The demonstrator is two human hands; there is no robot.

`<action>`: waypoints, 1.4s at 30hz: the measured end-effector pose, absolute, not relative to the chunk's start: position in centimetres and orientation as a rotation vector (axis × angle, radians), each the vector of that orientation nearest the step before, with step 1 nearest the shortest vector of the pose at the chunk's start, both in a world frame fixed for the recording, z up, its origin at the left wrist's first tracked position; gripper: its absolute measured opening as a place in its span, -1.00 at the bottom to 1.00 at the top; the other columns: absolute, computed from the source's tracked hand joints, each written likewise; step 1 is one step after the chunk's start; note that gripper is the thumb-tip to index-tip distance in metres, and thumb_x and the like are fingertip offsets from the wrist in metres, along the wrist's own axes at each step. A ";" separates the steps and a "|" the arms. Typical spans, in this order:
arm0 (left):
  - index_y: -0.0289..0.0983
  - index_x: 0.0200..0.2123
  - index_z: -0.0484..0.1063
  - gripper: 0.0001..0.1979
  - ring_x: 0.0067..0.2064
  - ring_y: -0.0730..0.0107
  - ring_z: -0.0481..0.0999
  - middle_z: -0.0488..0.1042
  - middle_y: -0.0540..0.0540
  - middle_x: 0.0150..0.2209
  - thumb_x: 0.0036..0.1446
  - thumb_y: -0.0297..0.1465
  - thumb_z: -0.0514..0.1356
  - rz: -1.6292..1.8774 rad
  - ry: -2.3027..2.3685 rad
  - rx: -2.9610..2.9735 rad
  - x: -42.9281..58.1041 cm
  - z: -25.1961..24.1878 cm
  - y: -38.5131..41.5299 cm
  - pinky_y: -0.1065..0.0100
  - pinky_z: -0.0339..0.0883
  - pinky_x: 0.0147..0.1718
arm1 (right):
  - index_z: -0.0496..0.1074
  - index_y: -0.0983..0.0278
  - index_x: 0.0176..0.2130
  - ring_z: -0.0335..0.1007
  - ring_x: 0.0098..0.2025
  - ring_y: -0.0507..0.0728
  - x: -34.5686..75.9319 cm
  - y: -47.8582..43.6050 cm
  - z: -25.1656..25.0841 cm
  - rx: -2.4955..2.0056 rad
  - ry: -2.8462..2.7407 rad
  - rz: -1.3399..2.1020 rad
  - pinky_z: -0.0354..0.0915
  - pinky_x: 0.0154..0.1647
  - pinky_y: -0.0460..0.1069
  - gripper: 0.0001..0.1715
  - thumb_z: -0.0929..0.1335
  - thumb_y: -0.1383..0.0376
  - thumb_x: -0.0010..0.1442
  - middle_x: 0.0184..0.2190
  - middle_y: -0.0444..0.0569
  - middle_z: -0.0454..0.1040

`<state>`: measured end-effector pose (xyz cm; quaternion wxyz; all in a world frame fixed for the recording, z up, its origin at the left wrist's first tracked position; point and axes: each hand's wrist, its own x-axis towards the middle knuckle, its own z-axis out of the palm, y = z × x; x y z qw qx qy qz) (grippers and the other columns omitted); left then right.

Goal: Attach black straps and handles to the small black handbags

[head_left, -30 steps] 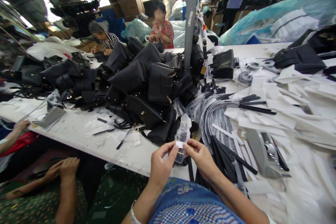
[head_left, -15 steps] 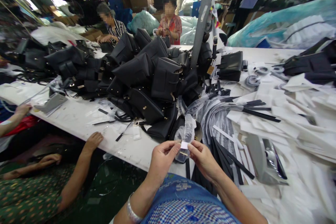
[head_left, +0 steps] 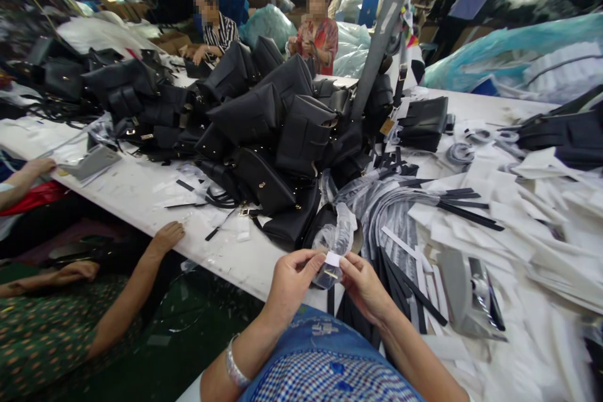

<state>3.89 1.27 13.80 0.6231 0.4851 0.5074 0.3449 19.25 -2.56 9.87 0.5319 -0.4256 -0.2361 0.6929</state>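
Note:
Near the table's front edge, my left hand (head_left: pixel 293 276) pinches one end of a small white paper strip (head_left: pixel 333 259) between thumb and fingertips. The other end is pinched by my right hand (head_left: pixel 363 281). The strip lies across a looped bundle in clear plastic wrap (head_left: pixel 343 232), which looks like a wrapped bag strap. A gold-coloured metal piece (head_left: pixel 331 274) shows through the plastic just below the strip. Behind the bundle, black handbags (head_left: pixel 264 182) are piled. Just right of it lie several plastic-wrapped black straps (head_left: pixel 377 207).
A grey tape dispenser (head_left: pixel 464 295) stands at the right among white paper strips (head_left: pixel 527 232). Another grey dispenser (head_left: pixel 92 163) sits at the left. A metal post (head_left: pixel 379 38) rises behind the bags. A co-worker's hand (head_left: pixel 169 237) rests on the table edge (head_left: pixel 221 273).
The view has shifted slightly, so the background sits further right. Both hands keep their pinch on the paper strip, and the plastic loop above leans a little more to the right.

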 end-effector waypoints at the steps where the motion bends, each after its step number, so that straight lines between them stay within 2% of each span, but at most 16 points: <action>1: -0.33 -0.30 0.61 -0.69 -0.31 0.24 0.55 0.61 -0.13 -0.35 0.07 -0.18 0.27 0.794 1.168 1.118 3.9 13.8 1.3 0.37 0.41 -0.33 | 0.52 0.27 -0.15 0.48 -0.27 0.17 19.2 -2.6 9.8 -1.008 -0.560 1.658 0.37 -0.23 0.02 -0.59 0.45 0.06 0.08 -0.29 0.02 0.57; 5: -0.33 -0.37 0.59 -0.70 -0.36 0.29 0.53 0.58 -0.09 -0.41 0.09 -0.18 0.25 0.812 1.175 1.155 3.9 14.0 1.1 0.41 0.38 -0.38 | 0.52 0.26 -0.15 0.47 -0.29 0.15 19.1 -2.6 9.7 -1.011 -0.554 1.659 0.36 -0.26 -0.01 -0.62 0.44 0.08 0.11 -0.28 0.01 0.57; 11: -0.27 -0.18 0.57 -0.71 -0.24 0.22 0.58 0.61 -0.13 -0.26 0.17 -0.22 0.18 0.859 1.160 1.303 3.7 15.2 0.7 0.38 0.44 -0.27 | 0.50 0.31 -0.15 0.41 -0.34 0.11 18.8 -2.9 9.6 -1.137 -0.621 1.531 0.31 -0.31 -0.05 -0.60 0.42 0.08 0.12 -0.31 0.01 0.55; 16: -0.25 -0.26 0.57 -0.80 -0.29 0.30 0.60 0.63 -0.07 -0.31 0.15 -0.29 0.21 0.882 1.281 1.557 3.8 15.0 0.7 0.39 0.46 -0.28 | 0.48 0.31 -0.19 0.35 -0.40 0.07 18.3 -3.1 10.0 -1.243 -0.693 1.390 0.29 -0.35 -0.08 -0.61 0.44 0.08 0.09 -0.42 -0.08 0.49; 19: -0.24 -0.20 0.56 -0.80 -0.22 0.32 0.61 0.63 -0.07 -0.24 0.21 -0.34 0.16 0.906 1.339 1.782 3.6 14.4 0.7 0.39 0.47 -0.22 | 0.45 0.30 -0.21 0.34 -0.42 0.05 17.6 -3.1 10.5 -1.235 -0.675 1.353 0.30 -0.36 -0.09 -0.63 0.46 0.09 0.08 -0.45 -0.11 0.46; 22: -0.27 -0.11 0.53 -0.78 -0.15 0.28 0.60 0.62 -0.12 -0.15 0.22 -0.41 0.14 0.976 1.368 2.193 3.3 13.7 0.6 0.32 0.46 -0.10 | 0.43 0.31 -0.25 0.33 -0.45 0.03 16.8 -3.0 10.8 -1.242 -0.659 1.318 0.29 -0.39 -0.10 -0.65 0.45 0.10 0.09 -0.48 -0.13 0.43; 24: -0.31 -0.07 0.51 -0.75 -0.14 0.25 0.60 0.61 -0.16 -0.13 0.22 -0.47 0.12 0.993 1.362 2.438 3.2 13.3 0.5 0.28 0.46 -0.09 | 0.41 0.31 -0.27 0.33 -0.45 0.03 16.2 -2.9 10.8 -1.253 -0.642 1.288 0.29 -0.40 -0.10 -0.66 0.44 0.10 0.10 -0.49 -0.13 0.42; 30: -0.48 0.09 0.36 -0.61 0.02 0.16 0.52 0.50 -0.32 0.03 0.22 -0.57 0.00 0.757 1.393 2.739 4.0 13.0 -0.2 0.22 0.45 -0.03 | 0.33 0.28 -0.32 0.39 -0.41 0.06 15.7 -2.7 10.5 -1.249 -0.579 1.219 0.32 -0.36 -0.07 -0.65 0.46 0.10 0.08 -0.48 -0.14 0.43; 36: -0.49 0.18 0.26 -0.54 0.15 0.12 0.41 0.38 -0.37 0.14 0.21 -0.60 -0.03 0.671 1.401 2.711 4.3 12.8 -0.9 0.19 0.41 0.04 | 0.35 0.29 -0.26 0.44 -0.37 0.10 16.2 -2.7 10.8 -1.191 -0.604 1.249 0.36 -0.29 -0.04 -0.62 0.47 0.10 0.06 -0.45 -0.10 0.48; 39: -0.40 0.16 0.31 -0.56 0.15 0.15 0.41 0.41 -0.30 0.13 0.22 -0.54 0.00 0.731 1.297 2.473 3.9 13.4 -0.3 0.19 0.34 0.10 | 0.39 0.30 -0.25 0.44 -0.39 0.08 16.9 -2.6 11.2 -1.212 -0.613 1.239 0.35 -0.32 -0.07 -0.60 0.48 0.09 0.03 -0.43 -0.09 0.50; 42: -0.28 0.03 0.44 -0.67 0.05 0.18 0.49 0.52 -0.20 0.02 0.22 -0.38 0.09 0.743 1.231 1.999 3.4 14.0 1.2 0.21 0.37 0.07 | 0.45 0.33 -0.21 0.44 -0.41 0.06 17.9 -2.5 11.2 -1.170 -0.635 1.318 0.35 -0.35 -0.08 -0.59 0.46 0.08 0.06 -0.41 -0.07 0.51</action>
